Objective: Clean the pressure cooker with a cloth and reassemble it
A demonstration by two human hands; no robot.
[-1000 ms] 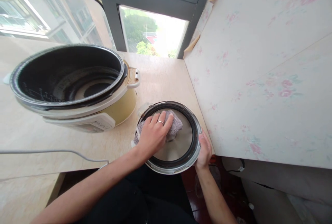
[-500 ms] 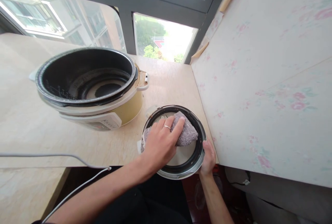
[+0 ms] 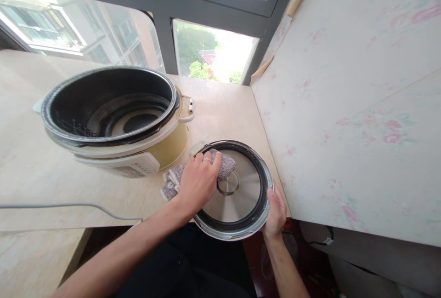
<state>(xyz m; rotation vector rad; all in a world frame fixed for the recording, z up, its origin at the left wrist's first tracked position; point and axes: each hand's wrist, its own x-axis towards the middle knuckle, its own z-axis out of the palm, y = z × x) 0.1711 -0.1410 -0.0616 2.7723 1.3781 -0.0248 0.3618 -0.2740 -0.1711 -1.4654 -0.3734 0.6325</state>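
Note:
A round metal cooker lid (image 3: 241, 197) lies upside down at the counter's front edge, its black seal ring facing up. My left hand (image 3: 197, 183), a ring on one finger, presses a grey cloth (image 3: 225, 168) against the lid's upper left inner rim, fingers closed over the cloth. The cloth's tail hangs off the lid onto the counter. My right hand (image 3: 275, 208) grips the lid's right rim from outside.
An open yellow rice cooker (image 3: 117, 118) with a dark inner pot stands on the beige counter (image 3: 220, 109) to the left of the lid. A white cord (image 3: 69, 206) runs along the counter's front. A floral-papered wall (image 3: 344, 105) rises at the right, windows behind.
My left hand has dragged the cloth from the lid's centre and right back to its upper left rim, baring the metal centre. My right hand has stayed on the rim.

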